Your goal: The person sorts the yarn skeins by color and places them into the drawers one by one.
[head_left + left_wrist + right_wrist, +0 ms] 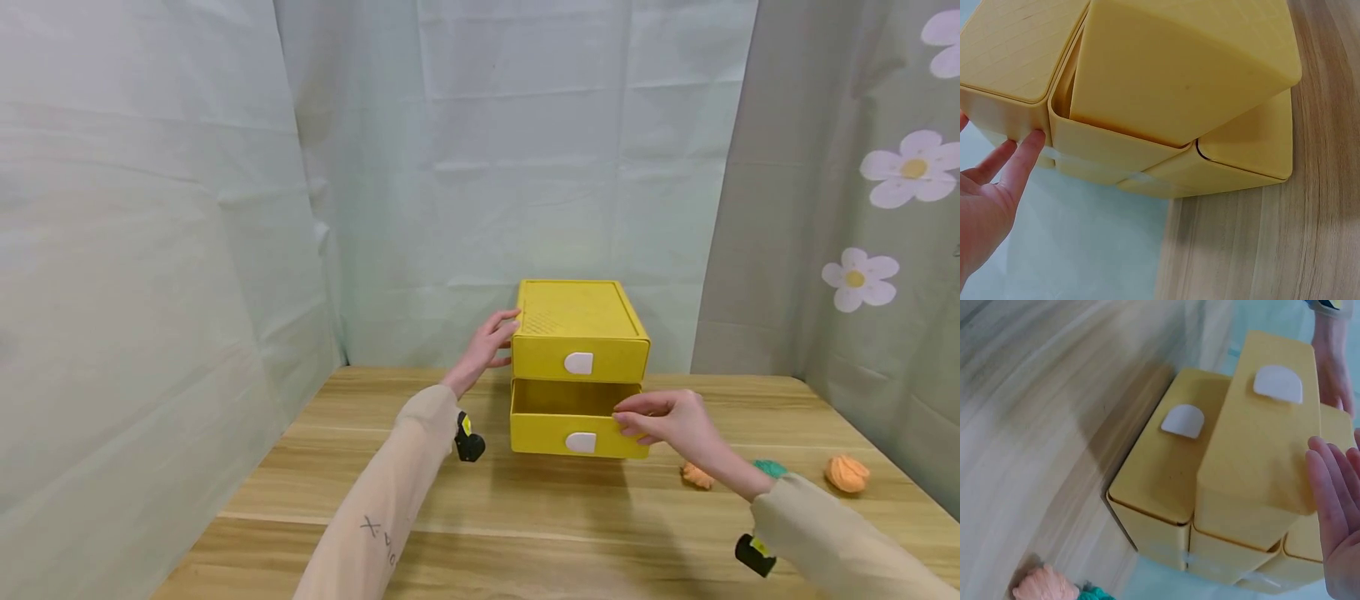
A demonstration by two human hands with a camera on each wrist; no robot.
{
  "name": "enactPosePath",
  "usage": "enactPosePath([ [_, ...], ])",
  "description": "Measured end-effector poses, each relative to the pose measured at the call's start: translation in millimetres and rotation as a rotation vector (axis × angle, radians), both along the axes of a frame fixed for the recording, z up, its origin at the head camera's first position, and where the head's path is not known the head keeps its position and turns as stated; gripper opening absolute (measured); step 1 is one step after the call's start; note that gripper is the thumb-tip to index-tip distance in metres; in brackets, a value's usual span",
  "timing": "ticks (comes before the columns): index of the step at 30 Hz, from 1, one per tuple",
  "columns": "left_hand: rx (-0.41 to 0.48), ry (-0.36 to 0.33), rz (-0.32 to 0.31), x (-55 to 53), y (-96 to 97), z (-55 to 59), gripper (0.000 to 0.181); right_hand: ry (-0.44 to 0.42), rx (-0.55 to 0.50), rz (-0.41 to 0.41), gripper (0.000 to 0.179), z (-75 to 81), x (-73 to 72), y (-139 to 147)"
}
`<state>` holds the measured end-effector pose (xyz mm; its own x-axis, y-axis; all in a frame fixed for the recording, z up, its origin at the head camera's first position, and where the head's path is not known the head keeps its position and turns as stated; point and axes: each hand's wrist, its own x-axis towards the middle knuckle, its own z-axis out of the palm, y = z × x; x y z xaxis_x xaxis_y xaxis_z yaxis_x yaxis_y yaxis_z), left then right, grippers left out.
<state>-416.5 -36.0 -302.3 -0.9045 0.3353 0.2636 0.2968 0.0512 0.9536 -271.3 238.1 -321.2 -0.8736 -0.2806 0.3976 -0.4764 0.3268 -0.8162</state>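
Observation:
A yellow drawer box (581,308) stands on the wooden table, its middle drawer (555,433) pulled out toward me. White tabs mark the drawer fronts. With fingers spread, my left hand (487,346) rests against the box's upper left side; the left wrist view shows its fingertips on the wall by the top drawer (1007,115). My right hand (671,421) is at the right top corner of the pulled-out drawer, and the right wrist view has its fairly straight fingers (1329,487) right at that edge. The bottom drawer (1160,462) appears pushed in.
To the right of the box lie an orange crumpled lump (697,477), a green one (770,468) partly behind my right forearm, and another orange lump (847,473). Pale curtains (525,167) hang behind and at both sides of the wooden table (540,533).

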Motion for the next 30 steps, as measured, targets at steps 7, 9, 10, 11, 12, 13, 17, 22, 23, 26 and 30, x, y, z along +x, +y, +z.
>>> enactPosePath([
  [7, -0.008, -0.006, -0.010, -1.1, 0.0, 0.0, 0.042, 0.072, -0.070, -0.049, 0.024, 8.7, 0.0, 13.7],
  [9, -0.009, -0.001, -0.012, -1.3, 0.0, -0.1, 0.042, 0.104, -0.082, -0.069, 0.024, 10.9, -0.4, 18.2],
  [10, -0.009, 0.001, -0.010, -1.5, 0.0, -0.2, 0.042, 0.112, -0.089, -0.078, 0.024, 11.9, -0.6, 20.3],
  [11, -0.009, 0.000, -0.007, -1.4, 0.0, -0.1, 0.041, 0.123, -0.090, -0.084, 0.024, 12.7, -0.9, 22.7],
  [12, -0.009, 0.001, -0.005, -1.3, -0.1, 0.0, 0.041, 0.127, -0.097, -0.091, 0.025, 13.3, -1.1, 24.7],
  [13, -0.009, 0.003, -0.004, -1.4, 0.0, 0.0, 0.042, 0.129, -0.104, -0.096, 0.025, 13.8, -1.3, 26.7],
  [17, -0.008, -0.002, -0.004, -1.2, -0.1, 0.3, 0.042, 0.153, -0.138, -0.104, 0.025, 15.0, -2.4, 34.7],
  [22, -0.006, -0.006, -0.011, -1.4, 0.3, 1.0, 0.043, 0.184, -0.159, -0.129, 0.026, 15.6, -4.3, 46.1],
  [23, -0.005, -0.009, -0.008, -1.5, 0.4, 1.1, 0.042, 0.183, -0.155, -0.142, 0.026, 15.6, -4.7, 48.5],
  [26, -0.002, -0.018, 0.001, -1.8, 0.8, 1.2, 0.041, 0.160, -0.143, -0.186, 0.028, 13.6, -7.4, 56.0],
  [30, -0.003, -0.021, 0.003, -2.4, 1.2, 0.6, 0.040, 0.114, -0.122, -0.237, 0.032, 7.7, -12.2, 66.0],
])
